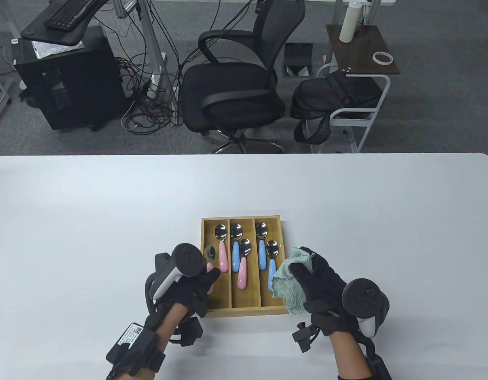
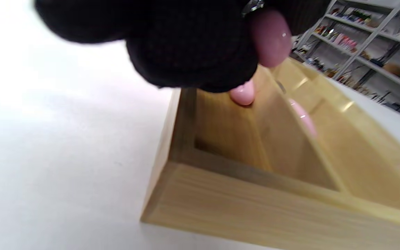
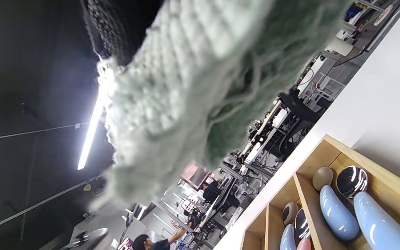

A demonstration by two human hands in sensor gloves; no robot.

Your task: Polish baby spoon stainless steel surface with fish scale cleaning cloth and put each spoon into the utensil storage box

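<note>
Over the left compartment of the three-slot bamboo utensil storage box (image 1: 216, 309), the pink-handled steel baby spoon (image 1: 209, 253) is pinched by left hand (image 1: 188, 283) fingers, bowl toward 12 o'clock. Lower it flat beside its neighbour, then release. At 3 o'clock, the right hand (image 1: 323, 285) clutches the green fish-scale cloth (image 1: 285, 279) above the white counter (image 1: 89, 221).

a white table (image 1: 89, 221) with rounded far corners carries one thing directly: a wooden utensil storage box (image 1: 244, 311) with three compartments, sitting flat toward six o'clock of the tabletop, its long dividers running from twelve to six.
</note>
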